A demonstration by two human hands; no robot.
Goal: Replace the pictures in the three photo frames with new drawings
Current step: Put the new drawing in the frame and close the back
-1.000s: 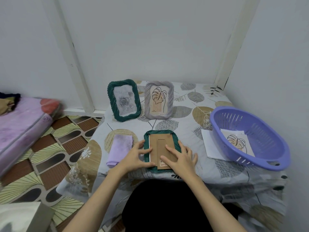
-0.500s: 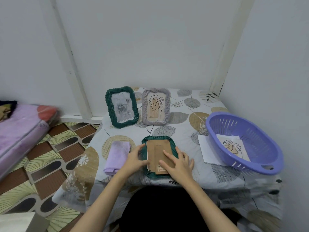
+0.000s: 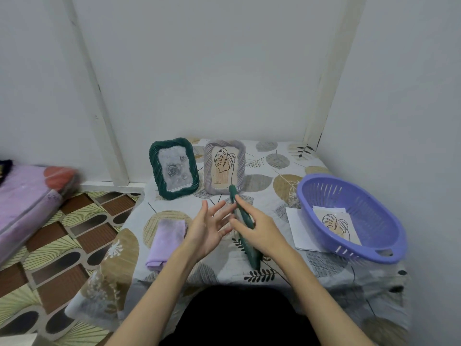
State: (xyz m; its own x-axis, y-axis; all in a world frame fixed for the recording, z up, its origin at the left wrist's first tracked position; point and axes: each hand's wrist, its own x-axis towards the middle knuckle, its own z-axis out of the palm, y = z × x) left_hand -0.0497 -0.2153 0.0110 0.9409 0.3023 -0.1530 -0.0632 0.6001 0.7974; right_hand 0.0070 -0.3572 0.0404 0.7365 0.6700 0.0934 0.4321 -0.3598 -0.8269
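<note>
Lifted since prev: green frame (image 3: 244,222) now edge-on, long axis near-far, right hand (image 3: 262,232) gripping

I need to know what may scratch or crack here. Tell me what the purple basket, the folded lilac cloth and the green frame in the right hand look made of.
Purple basket: moulded plastic, semi-gloss, judging by its slotted walls and smooth rim.
Folded lilac cloth: soft matte fabric with a fuzzy nap, possibly microfibre.
Green frame, held on edge by the right hand: dark green with a ribbed edge, probably plastic or resin; it cannot be told for certain.

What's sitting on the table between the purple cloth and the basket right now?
In the head view, both hands: left hand open, right hand gripping the green frame held on edge.
</note>
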